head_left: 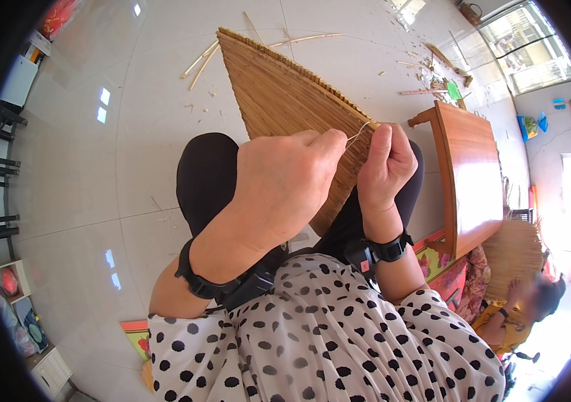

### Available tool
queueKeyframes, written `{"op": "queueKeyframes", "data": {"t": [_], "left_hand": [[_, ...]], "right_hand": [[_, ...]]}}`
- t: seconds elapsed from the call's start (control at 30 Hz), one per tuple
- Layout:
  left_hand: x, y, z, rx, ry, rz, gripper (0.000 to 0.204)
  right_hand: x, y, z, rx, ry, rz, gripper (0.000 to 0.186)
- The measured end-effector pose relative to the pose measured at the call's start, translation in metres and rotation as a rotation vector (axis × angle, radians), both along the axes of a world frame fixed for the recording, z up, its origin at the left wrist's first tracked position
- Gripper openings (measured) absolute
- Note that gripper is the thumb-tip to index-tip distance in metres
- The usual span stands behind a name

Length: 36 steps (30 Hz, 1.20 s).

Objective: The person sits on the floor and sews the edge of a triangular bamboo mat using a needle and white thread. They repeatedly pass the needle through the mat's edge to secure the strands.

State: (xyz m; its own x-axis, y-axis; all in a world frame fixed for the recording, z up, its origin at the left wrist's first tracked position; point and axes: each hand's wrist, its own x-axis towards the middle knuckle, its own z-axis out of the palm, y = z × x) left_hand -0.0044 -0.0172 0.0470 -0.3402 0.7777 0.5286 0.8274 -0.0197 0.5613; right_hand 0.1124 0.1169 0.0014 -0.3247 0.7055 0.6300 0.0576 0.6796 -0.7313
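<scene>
Straw-coloured reed mat (278, 87) slants across our lap and out over the white tiled floor (131, 134). We see the left hand (285, 184) with its fingers clenched over the mat's near edge, pinching a thin pale cord (359, 130). Our right hand (386, 164) sits just beside it, fingers curled shut on the same cord. A wooden tabletop (470, 161) stands to the right.
</scene>
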Motion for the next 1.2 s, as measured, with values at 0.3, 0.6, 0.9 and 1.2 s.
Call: {"op": "queueKeyframes", "data": {"t": [0.3, 0.6, 0.9, 1.2], "left_hand": [[0.001, 0.005, -0.002, -0.007, 0.017, 0.004, 0.010], [0.007, 0.002, 0.002, -0.054, 0.038, 0.018, 0.009], [-0.009, -0.034, -0.005, 0.093, -0.056, 0.056, 0.018], [-0.023, -0.070, -0.002, -0.040, -0.011, -0.004, 0.021]], "right_hand": [[0.000, 0.002, 0.000, -0.004, 0.007, 0.003, 0.027], [0.001, -0.005, 0.005, 0.093, -0.007, -0.005, 0.018], [-0.005, -0.027, 0.011, 0.092, -0.038, 0.289, 0.026], [-0.013, -0.064, -0.012, 0.066, 0.090, 0.263, 0.038]]}}
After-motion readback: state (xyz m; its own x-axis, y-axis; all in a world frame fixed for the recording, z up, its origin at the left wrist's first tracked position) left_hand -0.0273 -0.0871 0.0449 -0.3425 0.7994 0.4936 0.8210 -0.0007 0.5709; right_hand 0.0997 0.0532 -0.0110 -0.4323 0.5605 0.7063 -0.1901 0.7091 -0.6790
